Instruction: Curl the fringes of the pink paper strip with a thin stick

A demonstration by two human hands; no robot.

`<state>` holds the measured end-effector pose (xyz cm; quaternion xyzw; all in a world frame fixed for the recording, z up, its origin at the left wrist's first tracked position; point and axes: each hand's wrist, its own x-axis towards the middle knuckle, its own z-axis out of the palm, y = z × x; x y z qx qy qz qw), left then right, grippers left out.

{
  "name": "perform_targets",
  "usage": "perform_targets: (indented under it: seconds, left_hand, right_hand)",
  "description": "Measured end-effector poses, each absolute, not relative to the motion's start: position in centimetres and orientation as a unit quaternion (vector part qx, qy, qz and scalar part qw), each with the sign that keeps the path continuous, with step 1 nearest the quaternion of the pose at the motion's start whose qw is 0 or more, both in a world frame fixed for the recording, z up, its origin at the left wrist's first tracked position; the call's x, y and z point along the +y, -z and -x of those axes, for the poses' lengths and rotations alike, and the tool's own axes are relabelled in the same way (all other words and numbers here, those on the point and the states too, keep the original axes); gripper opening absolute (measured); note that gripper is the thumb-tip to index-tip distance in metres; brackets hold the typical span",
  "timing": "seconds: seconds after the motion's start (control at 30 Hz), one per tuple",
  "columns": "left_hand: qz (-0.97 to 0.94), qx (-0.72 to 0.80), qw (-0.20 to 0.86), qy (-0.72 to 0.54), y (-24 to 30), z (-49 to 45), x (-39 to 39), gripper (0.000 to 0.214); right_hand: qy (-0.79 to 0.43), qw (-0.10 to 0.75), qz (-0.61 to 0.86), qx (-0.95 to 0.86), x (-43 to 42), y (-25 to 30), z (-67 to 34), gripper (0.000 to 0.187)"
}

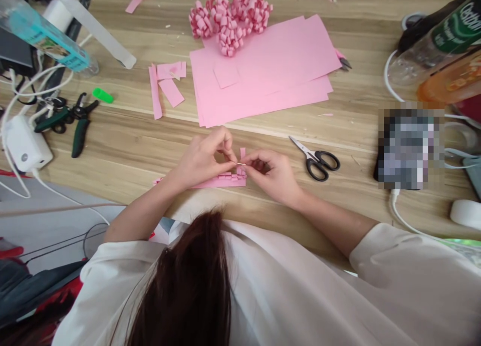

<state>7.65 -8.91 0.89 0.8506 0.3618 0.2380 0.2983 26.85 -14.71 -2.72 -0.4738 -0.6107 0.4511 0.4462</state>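
My left hand and my right hand meet over the near part of the table, thumbs and fingertips pinched. Between them is a thin pale strip, too small to make out clearly. Under my hands lies a pink paper strip with small looped cuts along its upper edge; my left hand and wrist hide part of it. Just beyond the fingertips a short pink paper piece sticks up. Black-handled scissors rest, slightly parted, to the right of my right hand.
Pink paper sheets and curled pink paper flowers lie farther back. Paper scraps, a green cap and dark-green-handled pliers are leftward. Bottles and a cabled phone stand at right.
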Motion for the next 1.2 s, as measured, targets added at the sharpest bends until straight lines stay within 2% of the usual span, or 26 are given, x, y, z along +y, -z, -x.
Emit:
perform_targets:
  seconds: [0.27, 0.5, 0.77, 1.0, 1.2]
  left_hand:
    - [-0.856, 0.358, 0.303, -0.216, -0.79, -7.85, -9.14, 0.026]
    - [-0.856, 0.345, 0.308, -0.232, -0.83, -7.92, -9.3, 0.032]
    - [-0.87, 0.286, 0.278, -0.291, -0.06, -7.88, -9.24, 0.028]
    - [-0.843, 0.294, 0.353, -0.279, -0.87, -7.96, -9.25, 0.021]
    - [-0.838, 0.293, 0.351, -0.296, -0.65, -8.06, -9.13, 0.021]
  right_hand:
    - [-0.441, 0.443, 0.454, -0.636, -14.66, 2.9, -26.96, 0.005]
    - [-0.398, 0.443, 0.428, -0.68, -14.8, 3.02, -26.97, 0.001]
    - [-0.358, 0.453, 0.421, -0.699, -14.86, 2.95, -26.89, 0.014]
    - [-0.382, 0.46, 0.468, -0.65, -14.83, 2.76, -26.96, 0.012]
    - [-0.38, 0.463, 0.46, -0.655, -14.78, 2.82, -26.93, 0.009]
